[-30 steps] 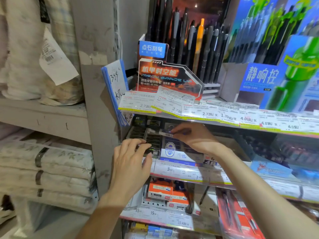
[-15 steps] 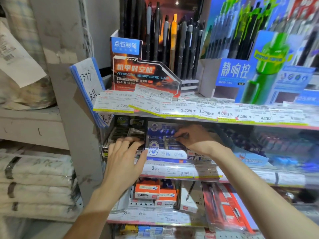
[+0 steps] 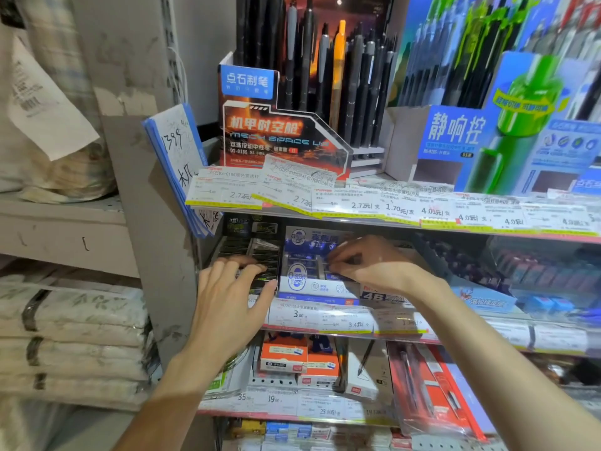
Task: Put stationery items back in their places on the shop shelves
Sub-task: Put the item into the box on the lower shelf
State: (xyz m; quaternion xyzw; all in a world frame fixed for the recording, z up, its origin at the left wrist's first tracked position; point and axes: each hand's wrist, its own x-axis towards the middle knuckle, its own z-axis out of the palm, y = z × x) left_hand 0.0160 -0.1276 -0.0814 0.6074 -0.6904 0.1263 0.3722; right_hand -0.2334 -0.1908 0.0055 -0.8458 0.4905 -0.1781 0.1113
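On the middle shelf stands a blue-and-white eraser display box (image 3: 302, 283). My right hand (image 3: 374, 268) reaches into it from the right, its curled fingertips pinching a small blue-wrapped eraser (image 3: 335, 275) that is mostly hidden by the fingers. Left of it sits a black display box (image 3: 252, 250) of dark packets. My left hand (image 3: 227, 307) rests on that box's front with straight, spread fingers and holds nothing.
Price-tag strips (image 3: 357, 208) line each shelf edge. Pen displays (image 3: 312, 76) stand on the shelf above, close over my hands. Orange boxes (image 3: 283, 356) and red pen packs (image 3: 432, 392) fill the shelf below. A grey upright (image 3: 153, 229) and stacked bundles (image 3: 71, 336) are at left.
My right hand has brought the small eraser down from the box's top edge into the blue-and-white box. My left hand stays on the black box. The view has shifted left.
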